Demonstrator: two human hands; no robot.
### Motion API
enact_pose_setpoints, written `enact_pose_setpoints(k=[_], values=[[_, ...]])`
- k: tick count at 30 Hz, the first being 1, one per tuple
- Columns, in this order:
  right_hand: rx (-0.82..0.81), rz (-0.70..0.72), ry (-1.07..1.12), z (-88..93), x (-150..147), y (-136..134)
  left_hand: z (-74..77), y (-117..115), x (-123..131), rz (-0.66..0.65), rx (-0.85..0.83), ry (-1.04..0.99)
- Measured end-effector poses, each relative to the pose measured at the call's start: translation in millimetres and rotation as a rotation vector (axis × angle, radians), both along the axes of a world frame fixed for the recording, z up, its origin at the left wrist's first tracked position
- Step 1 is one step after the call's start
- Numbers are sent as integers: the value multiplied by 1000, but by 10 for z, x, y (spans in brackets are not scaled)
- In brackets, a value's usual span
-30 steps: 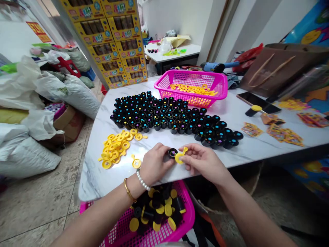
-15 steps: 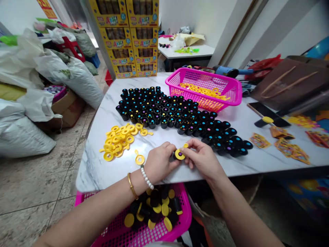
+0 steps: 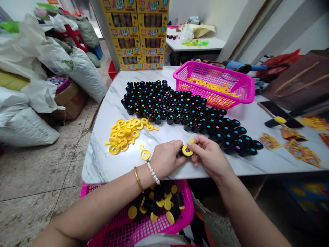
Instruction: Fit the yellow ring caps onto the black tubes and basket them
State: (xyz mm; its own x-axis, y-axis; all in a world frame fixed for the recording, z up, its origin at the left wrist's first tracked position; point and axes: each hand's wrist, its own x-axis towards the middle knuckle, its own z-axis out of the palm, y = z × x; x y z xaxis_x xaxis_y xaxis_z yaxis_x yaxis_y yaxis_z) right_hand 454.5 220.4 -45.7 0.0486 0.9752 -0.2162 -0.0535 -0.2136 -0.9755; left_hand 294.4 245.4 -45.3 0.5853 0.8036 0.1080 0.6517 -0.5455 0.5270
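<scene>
My left hand [image 3: 167,156] is closed round a small black cup [image 3: 181,153], mostly hidden by the fingers. A yellow ring lid [image 3: 184,151] with a tab sits on the cup's top, and a purple dot shows through its hole. My right hand [image 3: 209,156] pinches this lid near its tab, thumb on top. One loose yellow ring [image 3: 145,154] lies by my left wrist, with a pile of yellow rings [image 3: 123,134] farther left. Beyond my hands stand many black cups [image 3: 171,118] in rows, with coloured dots in their tops.
A pink basket [image 3: 218,97] holding yellow rings stands at the back of the marble-patterned table [image 3: 102,168]. Below the front edge, another pink basket [image 3: 189,206] holds black cups with yellow lids. Right are a phone [image 3: 290,118] and small packets [image 3: 303,152]; stacked yellow boxes [image 3: 140,41] stand behind.
The camera view has shifted, so the whole scene sits farther right and slightly higher. Both hands keep their hold on the cup and its ring lid.
</scene>
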Motion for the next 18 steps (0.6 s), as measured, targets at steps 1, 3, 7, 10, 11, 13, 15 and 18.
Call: enact_pose_setpoints(k=[1, 3, 7, 10, 11, 13, 15, 18], values=[[13, -1, -13, 1, -3, -9, 5, -2, -2, 8, -3, -5], [39, -16, -40, 1, -12, -28, 28, 1, -13, 16, -27, -39], [50, -11, -76, 11, -38, -64, 113, 52, -48, -43, -292, -195], [49, -6, -129, 25, -59, -88, 158, 124, -48, -30, -532, -281], [58, -14, -148, 26, -64, -95, 163, 146, -41, -27, -590, -300], [81, -29, -169, 16, -72, -110, 160, 172, -28, -44, -688, -334], [95, -37, -175, -5, -79, -127, 148, 161, -30, -65, -734, -345], [101, -38, -165, -31, -94, -141, 117, 80, -56, -52, -544, -347]])
